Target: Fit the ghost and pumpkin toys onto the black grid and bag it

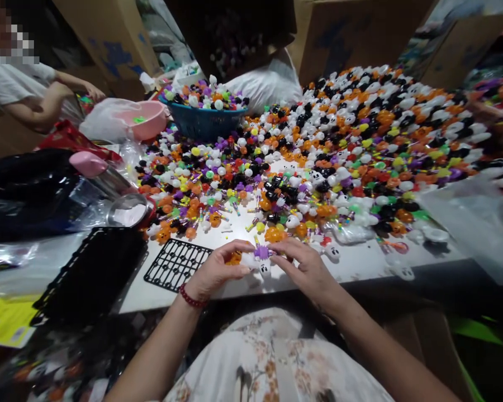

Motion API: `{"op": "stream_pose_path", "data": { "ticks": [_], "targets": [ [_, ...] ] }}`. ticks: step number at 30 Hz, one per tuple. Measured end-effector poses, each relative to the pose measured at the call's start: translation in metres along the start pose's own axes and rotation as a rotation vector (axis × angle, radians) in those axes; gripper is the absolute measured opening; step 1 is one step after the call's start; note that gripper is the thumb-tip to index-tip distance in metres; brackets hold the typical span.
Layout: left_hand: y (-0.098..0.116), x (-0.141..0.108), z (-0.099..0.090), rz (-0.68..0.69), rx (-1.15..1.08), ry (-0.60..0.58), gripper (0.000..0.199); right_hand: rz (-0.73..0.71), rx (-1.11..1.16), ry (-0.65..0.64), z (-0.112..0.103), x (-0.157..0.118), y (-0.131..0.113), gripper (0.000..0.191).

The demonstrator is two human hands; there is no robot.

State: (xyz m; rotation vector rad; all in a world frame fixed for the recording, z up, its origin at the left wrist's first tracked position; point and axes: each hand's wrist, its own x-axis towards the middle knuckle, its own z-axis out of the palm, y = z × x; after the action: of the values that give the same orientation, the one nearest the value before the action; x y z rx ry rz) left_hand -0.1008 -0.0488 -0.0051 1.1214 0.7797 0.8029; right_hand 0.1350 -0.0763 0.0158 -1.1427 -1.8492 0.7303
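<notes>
Just above the near table edge, a small purple plastic toy piece [261, 252] with a colourful striped tube sits between my two hands. My left hand [218, 271], wearing a dark red bead bracelet, has its fingers closed at the piece's left side. My right hand [304, 271] pinches it from the right with thumb and forefinger. Directly below lies a white ghost-faced piece [264, 269]. Part of an orange piece [235, 258] shows behind my left fingers. The exact contact of my left fingertips is hard to make out.
A black grid tray [176, 263] lies left of my hands. Heaped small toy pieces [360, 134] cover much of the table. Behind stand a blue basket [205, 120] and a pink basin [148, 120]. A pink-capped bottle [103, 173] is at left; another person [29, 92] works beyond.
</notes>
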Motion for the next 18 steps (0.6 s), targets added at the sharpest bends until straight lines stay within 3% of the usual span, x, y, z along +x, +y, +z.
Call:
{"op": "stream_pose_path", "data": {
  "ticks": [7, 13, 18],
  "targets": [
    [0.000, 0.007, 0.003, -0.087, -0.045, -0.054, 0.052, -0.069, -0.071, -0.163, -0.020, 0.003, 0.003, 0.023],
    [0.005, 0.005, 0.008, -0.168, -0.069, -0.040, 0.031, 0.031, 0.055, -0.244, -0.019, 0.011, 0.002, 0.018],
    [0.005, 0.004, 0.010, -0.204, -0.072, -0.014, 0.029, 0.142, 0.214, -0.284, -0.012, 0.014, 0.000, 0.017]
  ]
}}
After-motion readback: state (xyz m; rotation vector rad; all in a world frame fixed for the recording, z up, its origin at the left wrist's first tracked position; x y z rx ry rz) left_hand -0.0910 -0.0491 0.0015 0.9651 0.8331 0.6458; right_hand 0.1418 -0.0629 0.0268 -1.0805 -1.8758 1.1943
